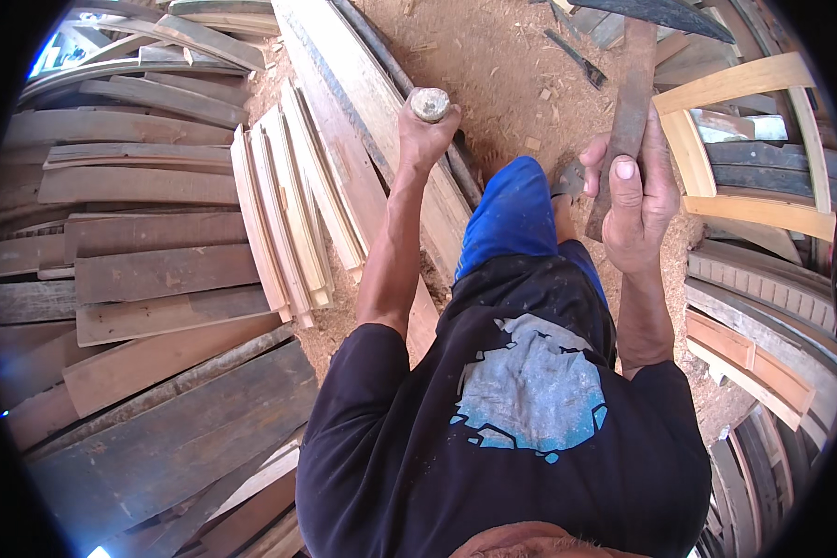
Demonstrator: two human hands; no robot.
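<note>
While the left hand (424,139) closes in a tight fist around a stick (430,104), whose pale round end shows above the curled fingers, the right hand (644,206) grips a brown handle (631,102), thumb flat on its near face and fingers bent loosely behind. Beyond the right fingers, the handle meets a dark blade (670,13). A plank (367,88) lies beside the left fist; a wooden frame (755,86) stands just right of the right fingers.

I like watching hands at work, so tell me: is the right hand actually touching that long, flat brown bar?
Touching. The head view shows the right hand gripping the brown bar, thumb laid over its upper face.
</note>
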